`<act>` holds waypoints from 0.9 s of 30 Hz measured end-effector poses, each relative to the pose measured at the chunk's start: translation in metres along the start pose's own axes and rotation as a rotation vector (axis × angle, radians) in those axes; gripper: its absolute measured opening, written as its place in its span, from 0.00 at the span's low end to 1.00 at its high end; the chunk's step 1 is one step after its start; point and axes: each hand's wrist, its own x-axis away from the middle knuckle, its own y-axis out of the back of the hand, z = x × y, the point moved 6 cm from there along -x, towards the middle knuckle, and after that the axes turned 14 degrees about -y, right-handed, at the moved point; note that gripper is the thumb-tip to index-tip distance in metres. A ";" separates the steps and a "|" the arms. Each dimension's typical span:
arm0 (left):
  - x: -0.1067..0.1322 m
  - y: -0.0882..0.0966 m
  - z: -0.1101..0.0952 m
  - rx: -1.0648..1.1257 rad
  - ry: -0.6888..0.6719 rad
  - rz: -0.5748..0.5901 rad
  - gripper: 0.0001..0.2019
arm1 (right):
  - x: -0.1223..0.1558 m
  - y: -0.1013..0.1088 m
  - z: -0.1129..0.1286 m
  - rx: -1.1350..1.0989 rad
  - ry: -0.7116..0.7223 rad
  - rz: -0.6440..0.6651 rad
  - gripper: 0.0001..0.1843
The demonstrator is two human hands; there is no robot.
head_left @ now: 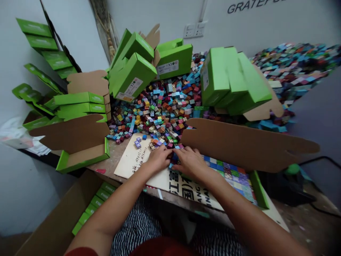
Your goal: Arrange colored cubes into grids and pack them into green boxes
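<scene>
Atop colored cubes (175, 159), left hand (159, 159), right hand (189, 163)

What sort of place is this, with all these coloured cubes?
Probably a small packing workroom: green cardboard boxes stacked by the wall, a big heap of small coloured cubes, and an open green box holding cubes in rows.

My left hand (158, 160) and right hand (190, 164) rest on little blocks (174, 158) on the desk (117, 151). A paper (131, 158) lies under my left hand. A big pile of blocks (157, 106) lies behind my hands, with boxes (82, 108) to the left and more boxes (229, 80) to the right.
</scene>
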 end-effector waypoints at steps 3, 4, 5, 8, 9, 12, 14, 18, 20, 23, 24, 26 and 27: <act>-0.005 0.005 0.005 0.002 -0.004 0.040 0.14 | -0.004 -0.005 -0.002 0.013 -0.032 0.097 0.26; -0.004 0.007 0.007 0.003 -0.006 0.051 0.14 | -0.001 -0.007 0.000 -0.021 -0.014 0.125 0.30; -0.001 0.009 0.009 0.004 -0.005 0.058 0.15 | 0.002 -0.008 0.002 -0.055 0.007 0.142 0.36; 0.018 0.012 0.016 -0.003 0.022 0.060 0.13 | 0.011 -0.014 0.020 -0.100 0.077 0.112 0.50; 0.028 0.014 0.019 -0.011 0.044 0.052 0.12 | 0.013 -0.016 0.029 -0.109 0.108 0.088 0.52; 0.062 0.019 0.028 -0.044 0.141 0.012 0.11 | 0.013 -0.023 0.051 -0.206 0.221 0.070 0.55; 0.086 0.025 0.032 -0.054 0.202 -0.034 0.16 | 0.008 -0.026 0.052 -0.287 0.251 0.100 0.53; 0.116 0.036 0.022 0.103 0.121 -0.262 0.18 | -0.002 -0.019 0.027 -0.331 0.196 0.071 0.30; 0.118 0.033 0.010 0.198 -0.023 -0.319 0.15 | -0.001 -0.015 0.020 -0.289 0.184 0.040 0.18; 0.114 0.018 -0.001 0.220 -0.142 -0.292 0.15 | 0.008 -0.017 0.027 -0.219 0.227 0.063 0.14; 0.113 0.012 -0.001 0.213 -0.136 -0.283 0.14 | 0.011 -0.019 0.031 -0.197 0.237 0.079 0.15; 0.110 0.005 0.002 0.205 -0.097 -0.278 0.13 | 0.016 -0.024 0.037 -0.159 0.233 0.101 0.19; 0.108 0.003 0.003 0.204 -0.078 -0.270 0.13 | 0.016 -0.026 0.039 -0.146 0.221 0.106 0.20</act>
